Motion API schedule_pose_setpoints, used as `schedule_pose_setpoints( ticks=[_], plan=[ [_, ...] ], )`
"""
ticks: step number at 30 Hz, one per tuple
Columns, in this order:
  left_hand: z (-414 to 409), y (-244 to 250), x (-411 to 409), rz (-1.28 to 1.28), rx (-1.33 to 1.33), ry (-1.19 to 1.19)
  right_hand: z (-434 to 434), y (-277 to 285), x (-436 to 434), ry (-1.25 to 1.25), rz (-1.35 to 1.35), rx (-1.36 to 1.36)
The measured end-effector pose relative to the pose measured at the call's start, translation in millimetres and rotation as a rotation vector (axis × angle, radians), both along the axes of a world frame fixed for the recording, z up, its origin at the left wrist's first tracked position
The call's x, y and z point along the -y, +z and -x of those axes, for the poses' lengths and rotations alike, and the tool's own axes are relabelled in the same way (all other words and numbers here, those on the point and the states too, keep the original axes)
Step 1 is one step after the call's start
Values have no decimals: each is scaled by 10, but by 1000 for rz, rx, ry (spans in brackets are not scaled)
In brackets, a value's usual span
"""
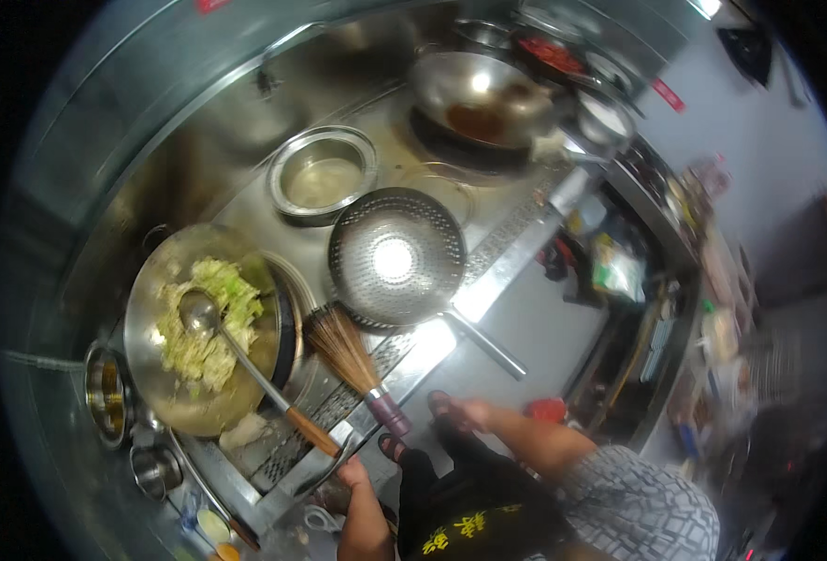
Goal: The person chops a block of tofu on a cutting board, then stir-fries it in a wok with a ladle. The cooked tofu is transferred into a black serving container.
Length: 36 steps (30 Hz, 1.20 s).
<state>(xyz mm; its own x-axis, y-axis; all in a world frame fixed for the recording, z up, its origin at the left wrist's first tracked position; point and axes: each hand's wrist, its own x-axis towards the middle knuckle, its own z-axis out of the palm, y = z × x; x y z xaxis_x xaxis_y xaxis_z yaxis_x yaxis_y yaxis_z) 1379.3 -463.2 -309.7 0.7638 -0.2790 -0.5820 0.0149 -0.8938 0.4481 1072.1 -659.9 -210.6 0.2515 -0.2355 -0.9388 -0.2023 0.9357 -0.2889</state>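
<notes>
My left hand (351, 472) is at the stove's front edge, right by the wooden end of a metal ladle (255, 375); whether its fingers grip anything is unclear. The ladle's bowl rests on chopped pale-green leafy vegetable, likely cabbage (206, 365), inside a large metal wok (175, 415). Away from the stove, my right hand (471, 414) hangs above the floor near the feet, blurred, with no held object visible. Between the wok and a perforated metal strainer (396, 259) lies a bamboo wok brush (346, 343), its purple handle sticking out over the front edge.
A round metal pot with liquid (322, 179) stands behind the strainer. Farther right sits a second wok (480, 105) with brown liquid. Metal bowls (157, 473) stand left of the first wok. The strainer's handle juts past the stove edge. Open shelving (655, 350) holds packages at right.
</notes>
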Motion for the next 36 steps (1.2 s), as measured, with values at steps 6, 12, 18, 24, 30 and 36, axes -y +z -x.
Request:
schedule_pose_setpoints(
  ticks=[6,12,18,24,30,36],
  plan=[
    [118,575,462,283,-96,206,318,812,-525,146,-85,13],
    [177,1276,548,467,-328,521,-19,1336,-212,509,-61,270],
    [201,-17,162,686,-555,703,-1275,1801,331,326,-40,659],
    [455,-48,370,195,75,149,-2166,1900,580,180,-202,928],
    [397,298,354,33,137,-11,-2564,2458,522,70,-107,661],
    [378,347,403,9,56,69,-2604,2965,522,306,344,446]
  ],
)
